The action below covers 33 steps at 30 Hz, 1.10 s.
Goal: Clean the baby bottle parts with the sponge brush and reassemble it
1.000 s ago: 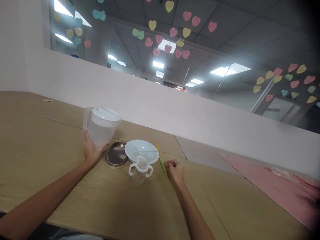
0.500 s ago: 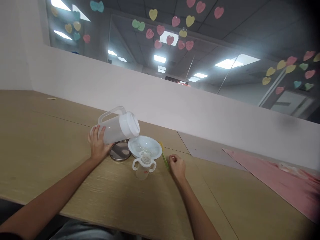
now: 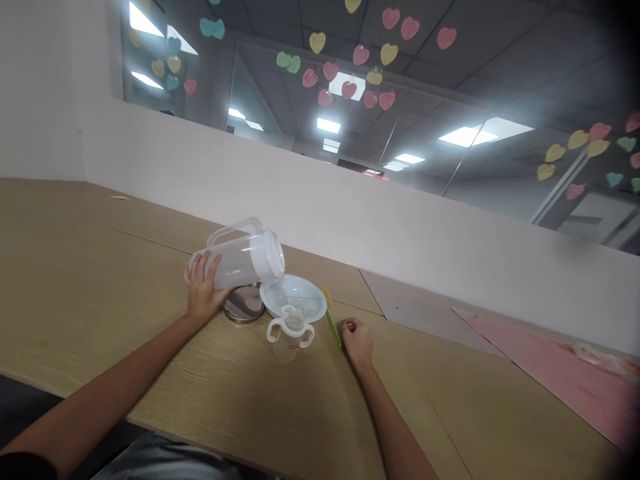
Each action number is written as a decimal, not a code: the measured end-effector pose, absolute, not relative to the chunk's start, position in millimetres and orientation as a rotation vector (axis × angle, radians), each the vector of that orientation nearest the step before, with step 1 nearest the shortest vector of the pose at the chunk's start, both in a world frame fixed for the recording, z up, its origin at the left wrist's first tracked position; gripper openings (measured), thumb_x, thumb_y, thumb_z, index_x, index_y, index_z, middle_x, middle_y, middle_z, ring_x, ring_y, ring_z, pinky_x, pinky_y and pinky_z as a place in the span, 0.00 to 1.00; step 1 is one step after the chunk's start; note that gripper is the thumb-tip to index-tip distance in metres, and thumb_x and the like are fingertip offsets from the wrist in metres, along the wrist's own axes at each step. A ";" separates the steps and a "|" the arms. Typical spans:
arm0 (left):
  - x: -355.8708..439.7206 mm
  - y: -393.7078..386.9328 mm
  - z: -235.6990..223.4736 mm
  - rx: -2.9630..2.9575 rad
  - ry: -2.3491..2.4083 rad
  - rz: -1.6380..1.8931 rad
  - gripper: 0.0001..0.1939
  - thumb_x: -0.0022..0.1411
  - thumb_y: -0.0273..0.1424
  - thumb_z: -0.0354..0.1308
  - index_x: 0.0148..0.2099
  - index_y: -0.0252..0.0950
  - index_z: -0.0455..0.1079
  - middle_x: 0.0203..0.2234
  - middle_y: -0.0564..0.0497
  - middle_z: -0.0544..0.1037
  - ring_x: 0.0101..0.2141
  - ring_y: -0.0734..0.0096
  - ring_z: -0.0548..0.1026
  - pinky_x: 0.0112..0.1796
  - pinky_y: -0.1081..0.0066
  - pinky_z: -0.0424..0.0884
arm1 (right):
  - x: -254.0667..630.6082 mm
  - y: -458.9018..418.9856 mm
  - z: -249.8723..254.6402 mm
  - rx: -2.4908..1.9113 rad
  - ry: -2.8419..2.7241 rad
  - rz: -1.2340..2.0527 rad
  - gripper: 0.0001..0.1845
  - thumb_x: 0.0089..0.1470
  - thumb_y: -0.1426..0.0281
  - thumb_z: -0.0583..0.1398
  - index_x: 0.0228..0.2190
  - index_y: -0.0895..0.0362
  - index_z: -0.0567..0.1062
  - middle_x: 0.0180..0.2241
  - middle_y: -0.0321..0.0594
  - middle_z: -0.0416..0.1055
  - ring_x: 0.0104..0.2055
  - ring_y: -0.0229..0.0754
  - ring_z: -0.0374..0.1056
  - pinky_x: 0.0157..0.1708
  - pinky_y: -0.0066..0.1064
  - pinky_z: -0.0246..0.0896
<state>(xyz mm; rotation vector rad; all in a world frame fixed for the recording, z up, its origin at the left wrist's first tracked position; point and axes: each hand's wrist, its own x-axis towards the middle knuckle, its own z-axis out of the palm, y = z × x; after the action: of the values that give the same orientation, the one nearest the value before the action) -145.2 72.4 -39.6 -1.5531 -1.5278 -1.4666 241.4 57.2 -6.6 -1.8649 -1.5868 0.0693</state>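
Note:
My left hand (image 3: 204,292) grips the base of a translucent plastic pitcher (image 3: 243,259) with a white lid. The pitcher is tipped on its side, its lid end pointing right over a white bowl (image 3: 294,296). In front of the bowl stands a small clear cup with two white handles (image 3: 290,335). Under the pitcher lies a round metal dish (image 3: 245,308). My right hand (image 3: 356,341) rests on the table in a loose fist, right of a thin green and yellow stick (image 3: 333,323). Nothing shows in its fingers.
The wooden table (image 3: 100,267) runs along a low white partition wall (image 3: 400,233) at the back. A pink mat (image 3: 565,373) lies at the right. Glass above the wall carries coloured heart stickers.
My left hand has tipped the pitcher from upright onto its side, lid end over the white bowl. My right hand has stayed in place.

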 end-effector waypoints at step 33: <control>-143.3 63.4 -29.1 -1.338 -1.844 -2.016 0.58 0.44 0.45 0.67 0.66 0.36 0.34 0.61 0.37 0.52 0.60 0.46 0.53 0.59 0.50 0.55 | 237.3 59.4 -9.8 -1.931 -1.756 0.077 0.15 0.55 0.68 0.52 0.31 0.57 0.78 0.29 0.40 0.75 0.30 0.38 0.67 0.26 0.24 0.49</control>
<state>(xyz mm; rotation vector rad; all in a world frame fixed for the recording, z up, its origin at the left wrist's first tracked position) -143.3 63.4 -29.1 -1.3375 -1.8444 -2.0158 237.3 59.4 -9.8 -1.9306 -1.7557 0.0770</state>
